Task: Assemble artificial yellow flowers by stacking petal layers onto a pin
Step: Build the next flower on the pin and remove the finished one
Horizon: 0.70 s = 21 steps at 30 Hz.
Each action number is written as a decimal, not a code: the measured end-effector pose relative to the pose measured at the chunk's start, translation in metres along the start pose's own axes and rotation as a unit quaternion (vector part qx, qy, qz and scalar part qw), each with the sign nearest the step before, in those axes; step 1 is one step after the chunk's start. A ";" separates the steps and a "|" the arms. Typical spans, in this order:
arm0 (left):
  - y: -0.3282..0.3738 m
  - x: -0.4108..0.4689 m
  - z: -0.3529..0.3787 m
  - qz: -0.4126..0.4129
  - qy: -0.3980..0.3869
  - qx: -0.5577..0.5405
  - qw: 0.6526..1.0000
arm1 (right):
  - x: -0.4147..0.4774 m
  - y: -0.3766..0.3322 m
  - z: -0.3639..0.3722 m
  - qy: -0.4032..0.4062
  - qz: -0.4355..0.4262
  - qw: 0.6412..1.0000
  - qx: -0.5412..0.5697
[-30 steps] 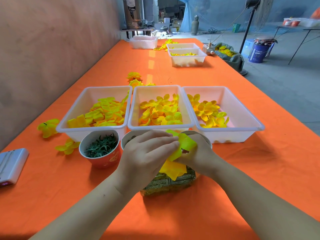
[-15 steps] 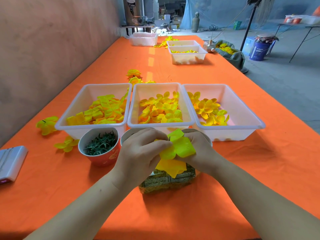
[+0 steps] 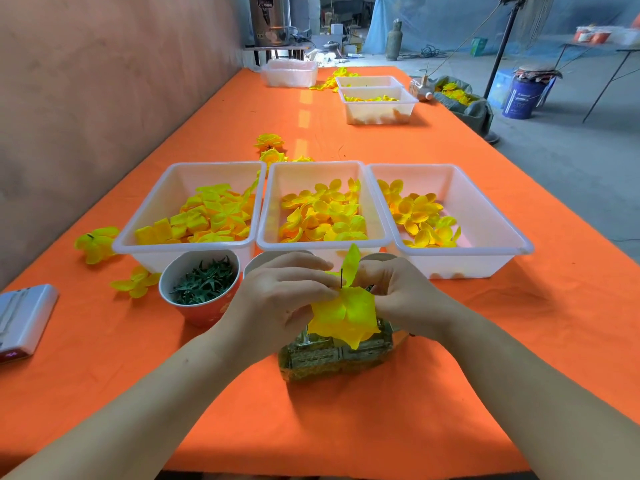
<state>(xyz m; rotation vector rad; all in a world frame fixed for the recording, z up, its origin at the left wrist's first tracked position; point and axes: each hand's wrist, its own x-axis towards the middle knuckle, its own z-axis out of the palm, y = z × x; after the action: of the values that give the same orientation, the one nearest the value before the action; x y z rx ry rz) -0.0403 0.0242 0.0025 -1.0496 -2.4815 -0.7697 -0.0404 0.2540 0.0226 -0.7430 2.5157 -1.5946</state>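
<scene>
Petal layer (image 3: 343,315): yellow, between both hands, threaded on the pin above a mossy block (image 3: 332,356).
Pin (image 3: 341,276): dark, upright, tip just beside the left fingertips.
Left hand (image 3: 287,299): curled, pinching the layer's left edge.
Right hand (image 3: 401,296): curled, holding its right side.
Beyond hands: three white trays (image 3: 322,243) of petals.
Left of left hand: cup (image 3: 201,311) of green pieces, on the orange table (image 3: 346,417).

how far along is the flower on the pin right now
Done: one big yellow petal layer sits threaded on the pin, its tip poking above. In hand: left hand and right hand pinch that layer by the pin. Left: smaller layers wait in the middle tray and right tray.
</scene>
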 end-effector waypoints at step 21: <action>0.034 0.025 -0.002 -0.185 0.063 -0.277 0.941 | -0.006 -0.002 0.005 0.024 0.027 0.997 0.061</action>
<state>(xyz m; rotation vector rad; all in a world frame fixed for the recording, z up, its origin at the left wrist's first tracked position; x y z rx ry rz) -0.0317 0.0571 0.0280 -0.6525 -2.4315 -1.6651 -0.0331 0.2516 0.0210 -0.6238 2.4213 -1.7485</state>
